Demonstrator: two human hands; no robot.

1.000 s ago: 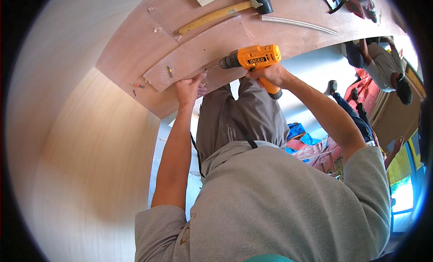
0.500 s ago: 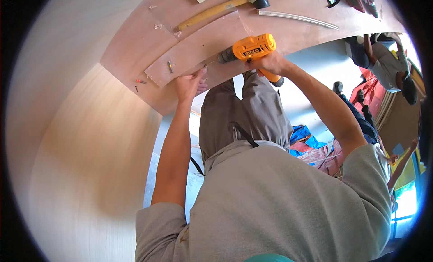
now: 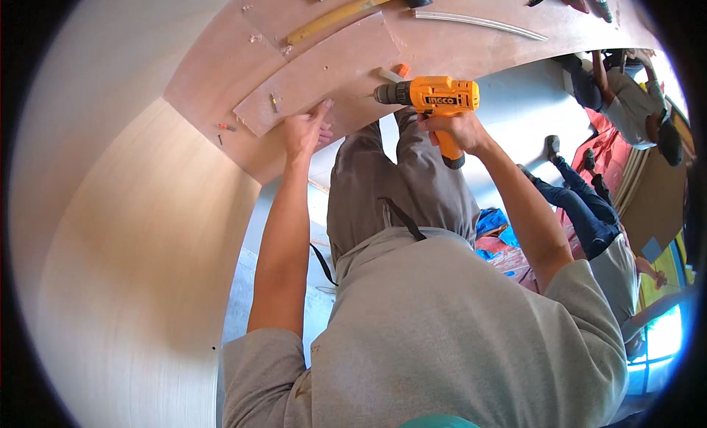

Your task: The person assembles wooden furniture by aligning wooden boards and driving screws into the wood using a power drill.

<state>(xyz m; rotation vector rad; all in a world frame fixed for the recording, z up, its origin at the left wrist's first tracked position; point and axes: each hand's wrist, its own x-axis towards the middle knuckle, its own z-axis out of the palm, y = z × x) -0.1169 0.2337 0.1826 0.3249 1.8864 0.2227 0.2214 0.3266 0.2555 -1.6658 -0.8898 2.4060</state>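
Observation:
My right hand (image 3: 458,130) is closed round the grip of a yellow-orange cordless drill (image 3: 442,95). The drill points left, and its thin bit ends a little short of my left fingertips. My left hand (image 3: 309,132) rests at the near edge of a flat wooden strip (image 3: 324,71), fingers curled and tips together. Whatever lies between those tips is too small to make out. The strip lies on a reddish plywood surface (image 3: 206,82). A small yellow-and-dark piece (image 3: 274,102) sits at its left end. Just behind the drill lies an orange-ended object (image 3: 403,70), partly hidden.
Beyond the strip lies a mallet (image 3: 346,15) with a wooden handle and black head. A pale, narrow strip (image 3: 482,24) is to its right. Small red-tipped bits (image 3: 225,127) lie at left, near a pale wood panel (image 3: 132,244). Other people (image 3: 582,200) are at the right.
My right hand has drawn the drill back to the right and slightly down, away from my left fingertips. The orange-ended object has come into view. At the right, a person in jeans has shifted.

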